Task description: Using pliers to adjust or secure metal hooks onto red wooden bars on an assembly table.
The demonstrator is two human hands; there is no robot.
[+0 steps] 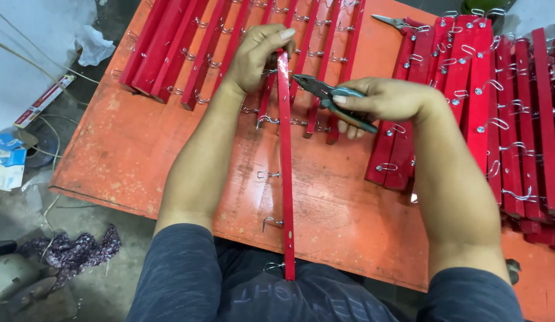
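Note:
My left hand (pixel 258 55) grips the far end of a long red strip (pixel 286 179) fitted with metal wire hooks along its left side. The strip runs from that hand down to my lap, standing on edge over an orange table (pixel 128 137). My right hand (pixel 382 100) holds green-handled pliers (pixel 325 94), whose jaws point left and sit just right of the strip's upper part, not quite touching it.
More red hooked strips lie in a row at the table's far side (pixel 188 48) and in a stack on the right (pixel 504 107). A second pair of pliers (pixel 392 22) rests at the top. Rags, paper and wire litter the floor at left (pixel 68 250).

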